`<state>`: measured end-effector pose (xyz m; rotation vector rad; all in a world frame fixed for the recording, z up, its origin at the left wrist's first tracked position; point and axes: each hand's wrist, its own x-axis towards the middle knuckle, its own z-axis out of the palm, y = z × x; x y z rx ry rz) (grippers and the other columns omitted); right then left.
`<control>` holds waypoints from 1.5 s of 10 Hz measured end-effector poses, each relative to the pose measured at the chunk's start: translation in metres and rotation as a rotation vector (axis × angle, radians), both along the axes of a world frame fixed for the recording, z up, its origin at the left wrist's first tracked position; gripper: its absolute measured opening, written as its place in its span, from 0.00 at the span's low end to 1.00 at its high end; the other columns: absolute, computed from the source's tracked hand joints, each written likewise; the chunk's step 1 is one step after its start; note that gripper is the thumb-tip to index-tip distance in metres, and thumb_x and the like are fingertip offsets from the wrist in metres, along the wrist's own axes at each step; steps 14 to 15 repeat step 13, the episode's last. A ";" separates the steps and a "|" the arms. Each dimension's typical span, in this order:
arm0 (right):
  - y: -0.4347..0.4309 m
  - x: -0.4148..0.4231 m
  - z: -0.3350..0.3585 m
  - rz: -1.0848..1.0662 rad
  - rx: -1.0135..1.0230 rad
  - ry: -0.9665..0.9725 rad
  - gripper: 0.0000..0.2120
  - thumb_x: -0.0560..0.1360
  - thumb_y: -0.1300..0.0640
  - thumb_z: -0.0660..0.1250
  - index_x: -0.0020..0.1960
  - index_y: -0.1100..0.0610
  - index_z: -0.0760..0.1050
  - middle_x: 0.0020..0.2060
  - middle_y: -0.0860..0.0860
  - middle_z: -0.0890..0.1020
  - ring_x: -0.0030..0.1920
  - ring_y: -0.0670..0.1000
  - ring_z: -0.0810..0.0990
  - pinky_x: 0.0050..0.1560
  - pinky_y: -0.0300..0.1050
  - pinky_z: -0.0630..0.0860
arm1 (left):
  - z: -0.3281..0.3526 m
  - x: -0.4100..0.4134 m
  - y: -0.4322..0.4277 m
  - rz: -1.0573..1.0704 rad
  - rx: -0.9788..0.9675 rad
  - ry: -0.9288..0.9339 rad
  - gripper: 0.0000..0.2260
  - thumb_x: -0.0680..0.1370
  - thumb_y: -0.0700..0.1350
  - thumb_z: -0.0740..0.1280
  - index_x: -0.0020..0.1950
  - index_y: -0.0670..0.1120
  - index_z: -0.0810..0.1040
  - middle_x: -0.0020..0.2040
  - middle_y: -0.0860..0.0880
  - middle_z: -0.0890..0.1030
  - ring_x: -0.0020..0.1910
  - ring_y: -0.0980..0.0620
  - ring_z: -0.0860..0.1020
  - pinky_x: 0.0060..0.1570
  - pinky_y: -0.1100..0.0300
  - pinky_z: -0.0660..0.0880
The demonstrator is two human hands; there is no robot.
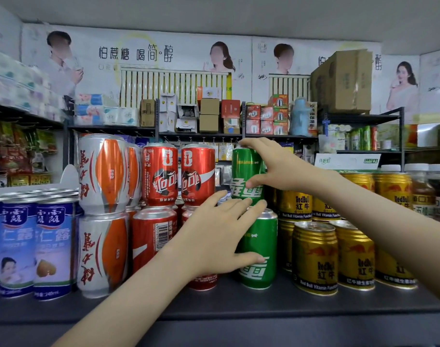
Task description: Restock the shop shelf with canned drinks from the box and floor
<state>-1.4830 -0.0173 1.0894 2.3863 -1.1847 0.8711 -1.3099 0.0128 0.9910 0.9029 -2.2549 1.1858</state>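
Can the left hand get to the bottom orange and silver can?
Probably yes. The bottom orange and silver can stands at the front of the shelf with nothing before it. But the left hand holds the lower green can and would have to let go first.

Dark shelf (214,309): blue cans (52,249), red cans (151,236), green can (260,246), gold cans (314,259) (2 tiers).
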 end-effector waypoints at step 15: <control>0.103 0.002 -0.064 -0.117 -0.230 -0.026 0.18 0.78 0.54 0.62 0.67 0.55 0.69 0.62 0.51 0.74 0.64 0.50 0.69 0.59 0.38 0.62 | -0.029 -0.006 0.030 -0.091 -0.031 0.265 0.25 0.73 0.55 0.56 0.65 0.43 0.74 0.55 0.44 0.80 0.53 0.45 0.79 0.63 0.49 0.67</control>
